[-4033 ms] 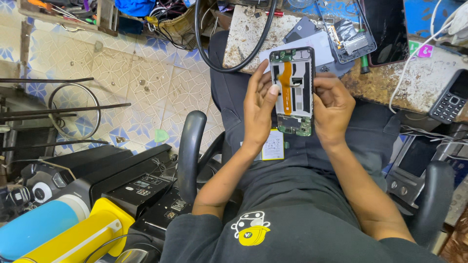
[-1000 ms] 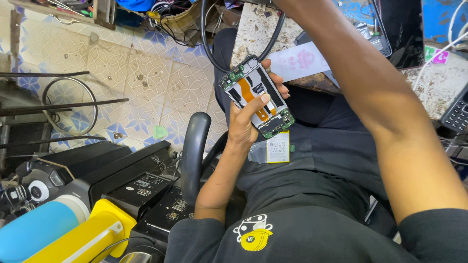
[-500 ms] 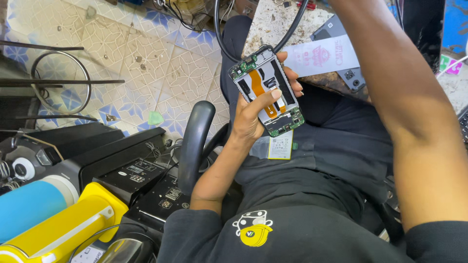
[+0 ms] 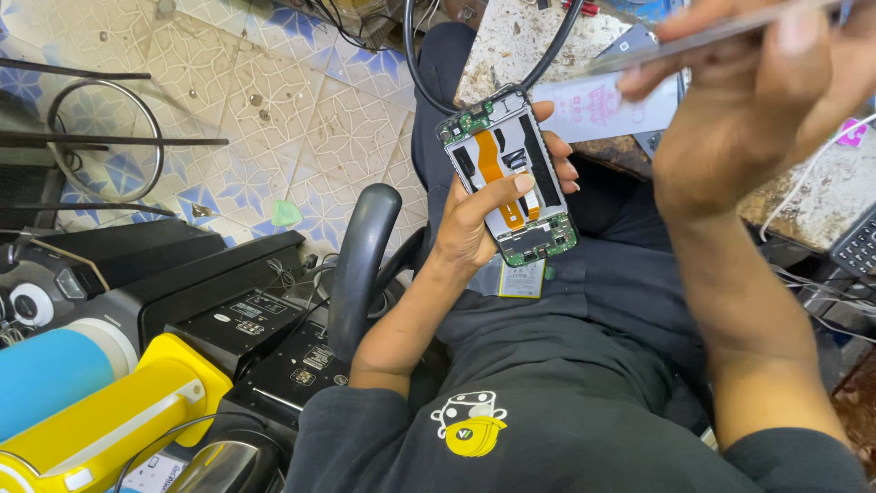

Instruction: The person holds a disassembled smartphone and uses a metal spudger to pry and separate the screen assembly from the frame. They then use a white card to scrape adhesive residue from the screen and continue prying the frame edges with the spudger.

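The opened phone (image 4: 511, 178), back cover off with its orange ribbon cable and green boards bare, lies in the left hand (image 4: 474, 224), gripped across the palm with the thumb laid on the ribbon; it sits over the lap, just short of the worktop (image 4: 511, 41) edge. Four seconds ago both hands worked on it; since then the right hand (image 4: 739, 110) has let go, reached away to 1 o'clock, and now comes back raised and blurred, pinched shut on a thin, flat, shiny tool (image 4: 693, 38). I judge the next work on the phone's inside is about to begin, one hand steadying, the other applying the tool. At 6 o'clock from the phone a small pale rectangular label (image 4: 522, 278) lies on the dark trousers. At 2 o'clock a white packet with pink print (image 4: 593, 110) rests on the worktop. Far off at 8 o'clock stand yellow (image 4: 119, 411) and blue (image 4: 46, 374) cylinders, and black boxes (image 4: 246, 324) bear small white stickers.
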